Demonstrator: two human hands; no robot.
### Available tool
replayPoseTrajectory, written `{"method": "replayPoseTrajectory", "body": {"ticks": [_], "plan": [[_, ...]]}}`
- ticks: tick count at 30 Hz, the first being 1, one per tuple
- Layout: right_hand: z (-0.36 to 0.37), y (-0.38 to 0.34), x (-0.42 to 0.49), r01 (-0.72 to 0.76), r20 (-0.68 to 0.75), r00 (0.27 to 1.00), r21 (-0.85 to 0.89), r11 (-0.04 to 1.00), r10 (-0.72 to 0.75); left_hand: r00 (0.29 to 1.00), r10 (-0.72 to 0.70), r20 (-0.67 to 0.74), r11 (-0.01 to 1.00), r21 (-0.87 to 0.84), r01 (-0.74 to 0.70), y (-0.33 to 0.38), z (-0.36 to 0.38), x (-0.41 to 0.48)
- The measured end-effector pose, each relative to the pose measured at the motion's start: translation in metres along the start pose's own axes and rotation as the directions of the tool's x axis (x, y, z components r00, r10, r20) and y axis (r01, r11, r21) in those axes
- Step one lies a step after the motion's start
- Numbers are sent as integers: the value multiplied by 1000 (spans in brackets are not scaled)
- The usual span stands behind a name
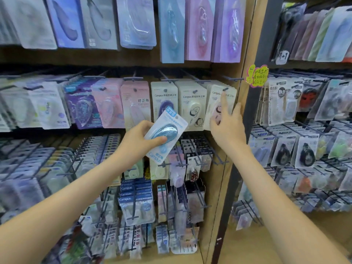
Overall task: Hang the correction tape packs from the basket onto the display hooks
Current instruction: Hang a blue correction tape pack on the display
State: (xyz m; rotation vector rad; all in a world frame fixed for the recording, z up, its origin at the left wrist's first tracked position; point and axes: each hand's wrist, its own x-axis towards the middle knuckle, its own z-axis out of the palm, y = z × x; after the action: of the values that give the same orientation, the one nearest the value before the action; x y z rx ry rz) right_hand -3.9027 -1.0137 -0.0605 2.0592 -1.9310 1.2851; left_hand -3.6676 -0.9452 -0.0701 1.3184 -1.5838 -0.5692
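Wall-mounted wire display hooks fill the wooden shelving bays of a stationery shop, and nearly every hook is loaded with carded correction tape packs in grey, lilac, pink and cream. A light-blue carded correction tape pack with a clear oval blister (165, 135) is held tilted in front of the middle row by the left hand (140, 141), whose fingers (160, 140) are closed round it, thumb across the blister and the rest behind the card. The right hand (228, 128) is raised to the last hook of that row, beside the wooden upright (245, 54); its fingers (223, 103) are not gripping anything, the index being laid straight against a cream card pack with a pink tape (214, 100), which hangs askew from a dark hook tip (225, 89). No basket is in view. The step in hand appears to be the choice of a hook for the blue pack. A hook carrying the same design should be found first; similar blue-headed packs (136, 199) can be seen lower down, though a match cannot be confirmed. The card should then be turned upright, its hang hole lined up with the hook tip, and slid straight back so that neighbouring packs are not dislodged.
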Motion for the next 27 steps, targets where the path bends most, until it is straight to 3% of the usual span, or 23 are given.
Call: {"method": "replayPoseTrajectory", "body": {"ticks": [3,6,9,14,18,24,27], "plan": [[-3,-29,-34,147,-91,986,123,981,-137,1000,-23,3,1000,-15,23,-9,-19,-12],[3,-74,-65,267,-57,963,343,900,-264,999,-47,-25,993,-112,44,-20,-45,-25],[25,-128,-90,278,19,947,452,847,-321,995,-59,-79,981,-188,43,-34,-86,-46],[72,-246,-128,149,200,923,602,784,-329,968,-63,-244,962,-274,-7,-73,-197,-97],[115,-353,-166,-28,336,867,770,637,-368,945,-57,-322,973,-229,-19,-105,-297,-139],[163,-464,-208,-240,405,812,888,391,-420,936,-22,-351,977,-205,-53,-141,-388,-169],[170,-497,-202,-239,379,808,911,337,-451,932,42,-361,976,-184,-115,-145,-417,-164]]}}
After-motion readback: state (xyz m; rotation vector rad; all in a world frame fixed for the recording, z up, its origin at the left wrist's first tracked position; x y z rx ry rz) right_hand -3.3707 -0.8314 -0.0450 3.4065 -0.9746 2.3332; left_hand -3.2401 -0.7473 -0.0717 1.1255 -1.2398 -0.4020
